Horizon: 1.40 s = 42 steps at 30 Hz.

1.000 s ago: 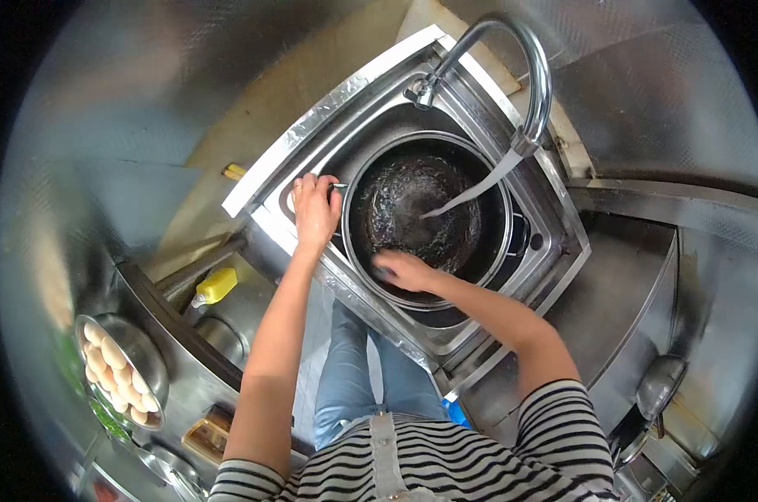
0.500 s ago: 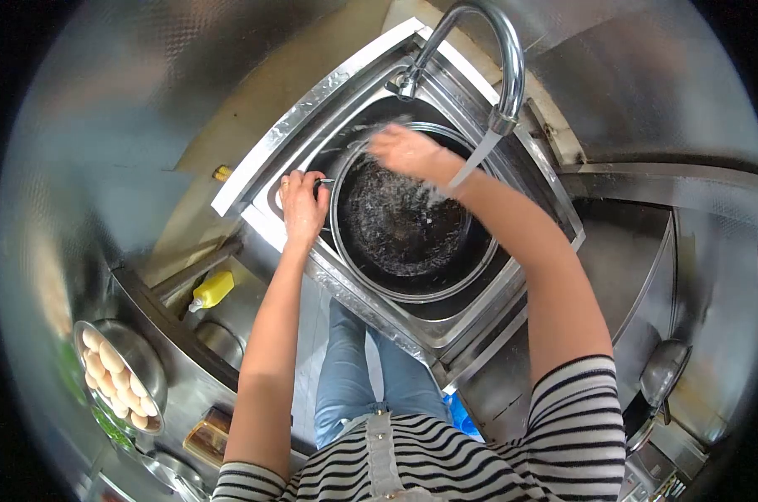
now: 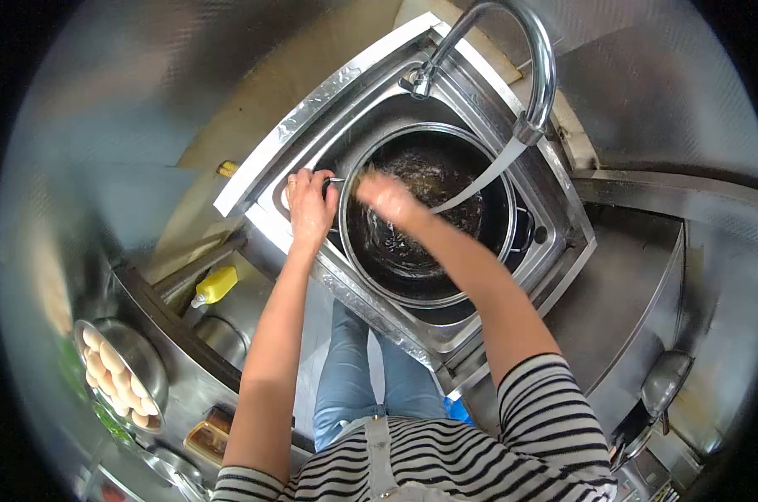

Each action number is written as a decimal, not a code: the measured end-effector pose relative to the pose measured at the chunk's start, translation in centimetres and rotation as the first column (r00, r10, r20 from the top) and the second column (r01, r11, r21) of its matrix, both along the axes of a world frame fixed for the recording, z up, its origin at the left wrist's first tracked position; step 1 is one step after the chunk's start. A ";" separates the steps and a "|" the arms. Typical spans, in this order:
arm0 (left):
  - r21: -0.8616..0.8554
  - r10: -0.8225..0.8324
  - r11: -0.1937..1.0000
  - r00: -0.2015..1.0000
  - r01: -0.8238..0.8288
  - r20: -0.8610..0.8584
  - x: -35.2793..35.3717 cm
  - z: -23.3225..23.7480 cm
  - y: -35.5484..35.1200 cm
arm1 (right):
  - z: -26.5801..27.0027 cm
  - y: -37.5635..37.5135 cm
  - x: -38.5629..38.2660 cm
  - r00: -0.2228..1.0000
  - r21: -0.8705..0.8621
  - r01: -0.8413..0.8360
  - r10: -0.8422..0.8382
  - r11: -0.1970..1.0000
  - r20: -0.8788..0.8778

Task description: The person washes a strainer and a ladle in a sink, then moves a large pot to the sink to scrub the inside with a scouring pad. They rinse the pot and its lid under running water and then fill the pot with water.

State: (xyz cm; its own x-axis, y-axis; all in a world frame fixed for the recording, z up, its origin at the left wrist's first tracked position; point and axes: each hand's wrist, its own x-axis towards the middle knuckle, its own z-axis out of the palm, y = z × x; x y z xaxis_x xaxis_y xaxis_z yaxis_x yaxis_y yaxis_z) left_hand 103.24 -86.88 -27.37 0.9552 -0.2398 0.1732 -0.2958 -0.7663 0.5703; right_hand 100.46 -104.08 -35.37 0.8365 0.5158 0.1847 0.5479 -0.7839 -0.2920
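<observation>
A wide metal pot (image 3: 509,205) with side handles sits in the steel sink (image 3: 446,337), with rippling water in it. My left hand (image 3: 310,205) is closed around the pot's left handle. Over the left part of the pot, near its inner wall, is my right hand (image 3: 387,199), its fingers smeared by motion. Whether those fingers hold anything I cannot make out. A stream of water runs from the curved faucet (image 3: 529,128) into the pot, passing close to my right wrist.
On the left, a metal bowl (image 3: 149,360) holds several eggs (image 3: 111,358). A yellow bottle (image 3: 217,285) lies near the counter edge. A brown container (image 3: 207,439) is at lower left, and a metal ladle-like utensil (image 3: 667,381) is at right.
My right hand has moved down and toward the pot's left wall. The view has shifted slightly, showing the right handle. My left hand stays on the left handle.
</observation>
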 end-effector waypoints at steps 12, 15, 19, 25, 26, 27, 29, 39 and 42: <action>-0.033 0.012 0.999 1.000 -0.013 -0.018 0.0 0.1 0.1 | 0.3 -3.3 -14.9 0.725 -0.432 0.029 -0.316 0.901 -0.612; -0.017 0.003 1.000 0.999 -0.004 -0.041 0.1 0.0 0.0 | 2.5 1.9 -6.3 0.974 -0.192 -0.214 0.196 0.958 -0.112; 0.013 -0.011 1.000 0.999 0.012 -0.036 0.0 -0.1 0.0 | 1.8 -5.6 4.7 0.977 -0.114 -0.212 0.213 0.971 -0.002; -0.003 -0.003 1.000 1.000 0.003 -0.023 0.1 -0.1 0.3 | 0.3 -16.5 -4.6 0.995 -0.657 -0.039 -0.029 0.753 -0.092; 0.001 0.001 1.000 1.000 -0.001 -0.014 0.0 -0.1 0.2 | 0.0 -16.2 -2.9 0.995 -0.569 -0.006 0.059 0.822 0.075; 0.000 0.000 1.000 1.000 0.000 -0.011 -0.1 -0.1 0.1 | 0.0 -15.3 -0.3 0.960 -0.469 0.008 0.126 0.883 0.252; 0.001 -0.015 1.000 1.000 0.015 -0.016 0.0 -0.1 0.1 | -0.6 -12.1 4.9 0.877 -0.793 -0.073 0.417 0.605 0.238; -0.045 -0.020 0.999 0.999 0.018 -0.040 0.0 0.2 0.3 | 3.4 -12.4 -13.6 0.901 -0.740 0.062 -0.357 0.669 -0.248; -0.017 -0.009 1.000 1.000 0.009 -0.026 -0.1 0.0 0.2 | 3.2 -3.7 -15.4 0.620 -0.624 0.094 -0.537 0.775 -0.573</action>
